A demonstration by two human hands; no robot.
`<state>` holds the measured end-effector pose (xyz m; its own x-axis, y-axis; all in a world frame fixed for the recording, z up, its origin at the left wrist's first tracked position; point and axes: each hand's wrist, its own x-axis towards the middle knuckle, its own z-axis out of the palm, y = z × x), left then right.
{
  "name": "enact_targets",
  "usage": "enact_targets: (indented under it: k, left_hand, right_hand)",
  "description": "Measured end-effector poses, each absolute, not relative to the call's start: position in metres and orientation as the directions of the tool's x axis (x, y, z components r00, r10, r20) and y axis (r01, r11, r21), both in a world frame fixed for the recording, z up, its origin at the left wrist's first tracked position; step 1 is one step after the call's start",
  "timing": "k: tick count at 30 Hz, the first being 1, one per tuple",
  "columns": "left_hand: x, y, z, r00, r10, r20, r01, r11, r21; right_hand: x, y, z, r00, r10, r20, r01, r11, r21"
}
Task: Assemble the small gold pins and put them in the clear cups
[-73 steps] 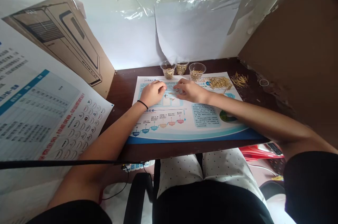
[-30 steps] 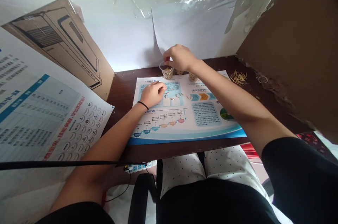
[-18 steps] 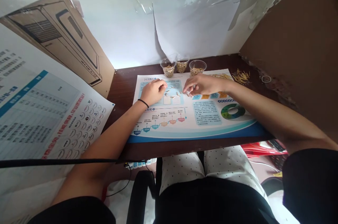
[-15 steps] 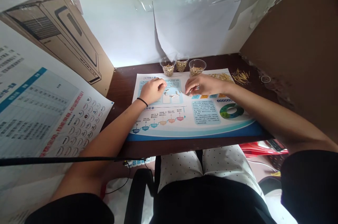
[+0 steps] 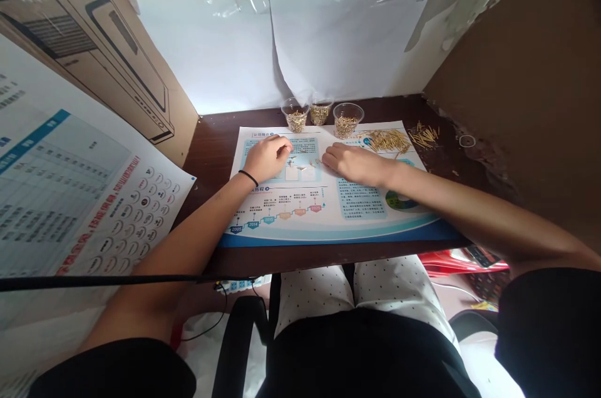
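Observation:
My left hand (image 5: pixel 267 158) rests on the printed sheet (image 5: pixel 282 232), its thumb and fingers curled together; anything between them is too small to make out. Opposite it, my right hand (image 5: pixel 350 163) lies palm down with the fingertips drawn together on the paper, and whatever they pinch is hidden. Between the two hands lie several small thin metal pieces (image 5: pixel 302 168), some gold, some pale. Behind the right hand spreads a pile of gold-coloured pins (image 5: pixel 387 141).
Three clear plastic cups of small gold pieces stand at the back: the left cup (image 5: pixel 295 116), middle cup (image 5: pixel 320 113) and right cup (image 5: pixel 348 121). More loose gold pins (image 5: pixel 425 135) lie on the dark table (image 5: pixel 451 166). A cardboard box (image 5: pixel 117 54) and a printed sheet (image 5: pixel 94 198) flank the left.
My right hand has turned palm down and shifted slightly left and toward me, uncovering more of the pin pile. My left hand keeps its place on the sheet. The view has shifted slightly.

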<state>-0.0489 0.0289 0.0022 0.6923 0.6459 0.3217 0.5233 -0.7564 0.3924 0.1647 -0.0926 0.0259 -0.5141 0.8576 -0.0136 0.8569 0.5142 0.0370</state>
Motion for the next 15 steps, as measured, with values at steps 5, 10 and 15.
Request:
enact_targets:
  k: [5, 10, 15]
  left_hand:
    - [-0.049, 0.029, 0.001, 0.695, 0.641, 0.326, 0.519, -0.760, 0.391]
    - [-0.050, 0.028, 0.003, 0.684, 0.660, 0.310, 0.532, -0.742, 0.408]
    - [-0.051, 0.027, 0.004, 0.684, 0.667, 0.295, 0.538, -0.734, 0.414]
  right_hand:
    - [0.153, -0.099, 0.030, -0.456, 0.888, -0.061, 0.885, 0.460, 0.073]
    - [0.157, -0.063, 0.074, -0.389, 0.921, 0.032, 0.909, 0.389, -0.153]
    - [0.153, 0.010, 0.099, -0.246, 0.927, 0.283, 0.942, 0.297, -0.155]
